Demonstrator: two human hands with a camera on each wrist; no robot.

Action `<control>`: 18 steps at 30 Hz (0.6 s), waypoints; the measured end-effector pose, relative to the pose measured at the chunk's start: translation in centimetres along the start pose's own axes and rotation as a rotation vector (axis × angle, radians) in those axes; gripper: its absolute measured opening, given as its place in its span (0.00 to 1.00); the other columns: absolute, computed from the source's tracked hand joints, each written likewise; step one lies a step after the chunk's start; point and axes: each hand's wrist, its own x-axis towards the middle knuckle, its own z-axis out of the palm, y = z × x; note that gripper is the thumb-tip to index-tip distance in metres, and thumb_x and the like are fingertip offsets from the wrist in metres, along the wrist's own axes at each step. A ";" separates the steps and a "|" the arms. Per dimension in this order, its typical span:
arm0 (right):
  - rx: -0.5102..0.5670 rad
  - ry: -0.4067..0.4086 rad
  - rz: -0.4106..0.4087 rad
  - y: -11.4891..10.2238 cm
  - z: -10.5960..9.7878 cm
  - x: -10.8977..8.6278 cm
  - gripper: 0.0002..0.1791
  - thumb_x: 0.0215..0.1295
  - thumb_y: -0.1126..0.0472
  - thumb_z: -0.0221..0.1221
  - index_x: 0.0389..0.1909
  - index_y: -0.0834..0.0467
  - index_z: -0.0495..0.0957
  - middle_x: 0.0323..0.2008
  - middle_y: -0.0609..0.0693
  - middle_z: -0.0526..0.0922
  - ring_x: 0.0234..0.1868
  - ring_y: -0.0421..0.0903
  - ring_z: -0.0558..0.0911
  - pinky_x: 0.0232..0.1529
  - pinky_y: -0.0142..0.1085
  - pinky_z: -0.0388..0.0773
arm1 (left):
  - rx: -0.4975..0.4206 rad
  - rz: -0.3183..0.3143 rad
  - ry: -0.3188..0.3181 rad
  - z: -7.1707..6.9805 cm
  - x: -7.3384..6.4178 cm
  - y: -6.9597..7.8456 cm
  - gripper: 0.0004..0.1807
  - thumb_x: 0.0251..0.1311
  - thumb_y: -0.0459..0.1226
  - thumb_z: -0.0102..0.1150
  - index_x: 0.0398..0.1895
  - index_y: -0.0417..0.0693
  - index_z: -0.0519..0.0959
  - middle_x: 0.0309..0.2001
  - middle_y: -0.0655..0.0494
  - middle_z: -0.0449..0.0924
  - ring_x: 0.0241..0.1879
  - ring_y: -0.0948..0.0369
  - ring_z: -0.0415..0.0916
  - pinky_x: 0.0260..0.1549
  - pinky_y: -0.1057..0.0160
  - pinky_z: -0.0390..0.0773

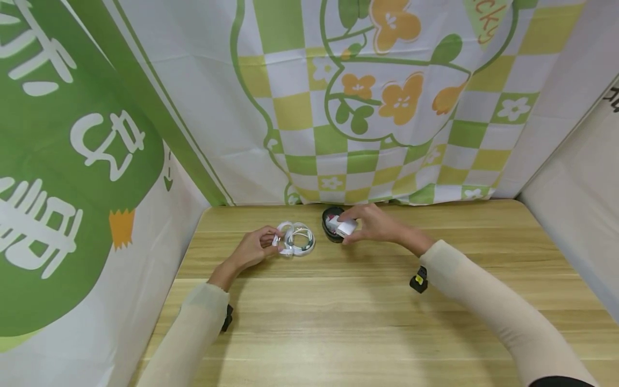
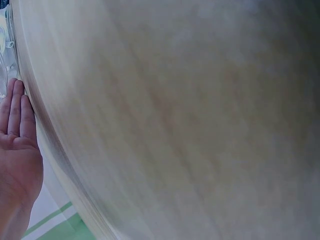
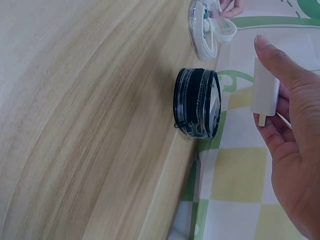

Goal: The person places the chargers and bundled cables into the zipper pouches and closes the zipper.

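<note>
In the head view my right hand (image 1: 369, 224) grips a white power adapter (image 1: 346, 228) over a round black pouch (image 1: 332, 237). The right wrist view shows the adapter (image 3: 265, 87) between thumb and fingers, a prong sticking out below. There the pouch (image 3: 198, 102) stands on the table, with a black zip band round its side. My left hand (image 1: 252, 248) pinches the edge of a clear plastic lid (image 1: 285, 248), beside a clear round case (image 1: 311, 244) with a coiled white cable (image 1: 301, 232) inside. Clear plastic (image 2: 5, 55) touches my left fingertips in the left wrist view.
Both hands work near the back edge of a wooden table (image 1: 338, 322). A printed green and white curtain (image 1: 300, 107) hangs right behind it. More cloth (image 1: 96, 161) closes in the left side, and a pale cloth (image 1: 580, 177) the right.
</note>
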 end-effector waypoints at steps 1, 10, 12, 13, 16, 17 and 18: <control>-0.002 0.003 -0.009 0.0 0.1 0.1 0.32 0.50 0.52 0.83 0.54 0.63 0.88 0.52 0.58 0.90 0.53 0.55 0.88 0.50 0.49 0.87 | 0.004 0.001 0.001 0.0 0.0 0.0 0.23 0.65 0.30 0.71 0.62 0.32 0.79 0.61 0.31 0.82 0.63 0.37 0.80 0.67 0.41 0.77; -0.004 0.001 -0.049 -0.5 1.3 1.1 0.31 0.51 0.54 0.83 0.55 0.64 0.88 0.53 0.57 0.90 0.55 0.56 0.87 0.51 0.47 0.88 | 0.024 -0.004 0.012 0.0 0.0 -0.4 0.22 0.65 0.33 0.73 0.61 0.38 0.80 0.60 0.37 0.84 0.62 0.42 0.82 0.66 0.46 0.79; -0.002 -0.001 -0.050 -0.7 1.4 1.3 0.32 0.50 0.55 0.83 0.55 0.64 0.88 0.53 0.57 0.90 0.55 0.55 0.87 0.50 0.46 0.88 | 0.030 -0.003 0.014 0.0 0.0 -0.3 0.22 0.65 0.33 0.73 0.60 0.38 0.80 0.59 0.37 0.84 0.62 0.42 0.82 0.65 0.45 0.79; -0.004 -0.003 -0.051 -0.8 1.5 1.4 0.32 0.50 0.54 0.83 0.55 0.64 0.88 0.53 0.58 0.90 0.54 0.55 0.88 0.49 0.46 0.88 | 0.030 -0.003 0.014 0.0 0.0 -0.3 0.22 0.65 0.33 0.73 0.60 0.38 0.80 0.59 0.37 0.85 0.62 0.42 0.82 0.65 0.45 0.80; -0.013 -0.015 -0.044 -0.9 1.9 1.7 0.32 0.51 0.54 0.83 0.55 0.64 0.87 0.52 0.57 0.90 0.54 0.54 0.88 0.47 0.45 0.88 | 0.025 -0.007 0.015 0.0 0.0 -0.2 0.22 0.65 0.32 0.73 0.60 0.38 0.81 0.59 0.37 0.85 0.62 0.42 0.82 0.65 0.45 0.80; -0.013 -0.018 -0.040 -0.9 2.0 1.9 0.32 0.51 0.54 0.83 0.55 0.64 0.87 0.52 0.57 0.90 0.54 0.54 0.88 0.47 0.45 0.88 | 0.023 -0.009 0.016 0.0 0.0 -0.2 0.22 0.65 0.32 0.73 0.60 0.38 0.81 0.59 0.37 0.85 0.62 0.42 0.82 0.65 0.46 0.80; -0.014 -0.021 -0.040 -0.9 2.2 2.0 0.31 0.51 0.53 0.83 0.55 0.63 0.88 0.52 0.57 0.90 0.53 0.53 0.88 0.46 0.44 0.88 | 0.021 -0.012 0.016 0.0 0.1 -0.2 0.22 0.65 0.32 0.73 0.60 0.38 0.81 0.59 0.37 0.85 0.62 0.42 0.82 0.65 0.46 0.80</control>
